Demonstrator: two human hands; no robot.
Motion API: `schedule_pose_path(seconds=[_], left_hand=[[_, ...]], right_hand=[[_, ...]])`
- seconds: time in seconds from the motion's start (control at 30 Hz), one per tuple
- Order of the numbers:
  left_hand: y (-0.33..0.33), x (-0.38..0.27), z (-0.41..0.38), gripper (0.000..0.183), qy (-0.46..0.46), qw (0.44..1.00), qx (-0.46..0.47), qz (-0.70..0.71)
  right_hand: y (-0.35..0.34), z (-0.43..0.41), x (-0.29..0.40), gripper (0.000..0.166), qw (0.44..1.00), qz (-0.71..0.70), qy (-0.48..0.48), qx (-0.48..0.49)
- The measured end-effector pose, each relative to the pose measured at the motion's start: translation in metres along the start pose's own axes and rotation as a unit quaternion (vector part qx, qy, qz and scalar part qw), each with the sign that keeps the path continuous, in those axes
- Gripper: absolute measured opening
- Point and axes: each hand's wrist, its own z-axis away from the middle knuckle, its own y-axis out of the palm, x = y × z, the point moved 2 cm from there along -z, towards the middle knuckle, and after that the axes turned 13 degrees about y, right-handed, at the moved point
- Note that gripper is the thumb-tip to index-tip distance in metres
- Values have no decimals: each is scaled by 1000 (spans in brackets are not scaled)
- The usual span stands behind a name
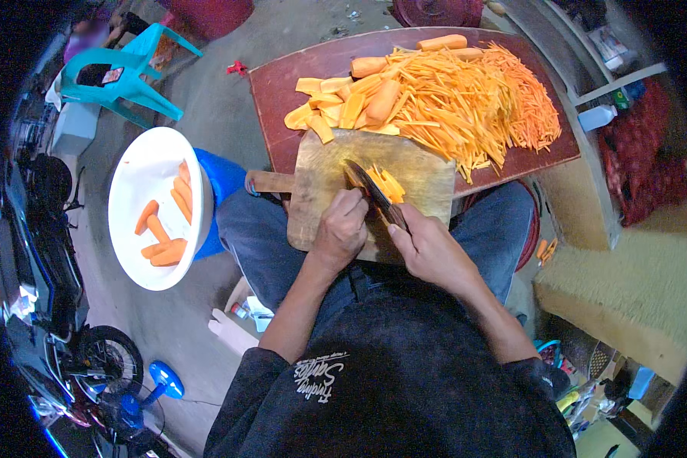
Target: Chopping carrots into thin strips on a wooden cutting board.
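Observation:
A knife (371,184) with a dark blade is gripped by its handle in my right hand (435,246). The blade slants up and left across the wooden cutting board (320,166), which rests over my lap. Beside the blade, my left hand (342,226) has its fingers curled down on a carrot piece, mostly hidden by the hand and knife. Freshly cut carrot sticks (388,183) lie just right of the blade. Past the board's far edge are flat carrot slices (332,106) and a large heap of carrot strips (452,109).
The dark red table (280,137) also carries whole carrots (442,42) and finer orange shreds (529,91). At left, a white basin (129,217) with peeled carrots stands on a blue support (217,172). Around are a teal chair (109,60), a motorcycle (46,275) and a red mesh sack (635,154).

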Motion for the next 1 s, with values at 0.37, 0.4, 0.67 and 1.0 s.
schedule_pose_path(seconds=[0.37,0.4,0.67,1.0], left_hand=[[4,0,-2,26,1,999,26,-20],[2,-1,-4,26,4,999,28,-21],[1,-1,-1,26,-29,997,-74,9],[-2,-2,-5,29,10,999,-17,-28]], right_hand=[[5,-16,-13,32,998,68,-16,12],[6,-16,-14,31,997,68,-24,7],[-31,13,-10,29,991,-95,-68,-59],[-11,34,-16,23,997,-67,-14,23]])
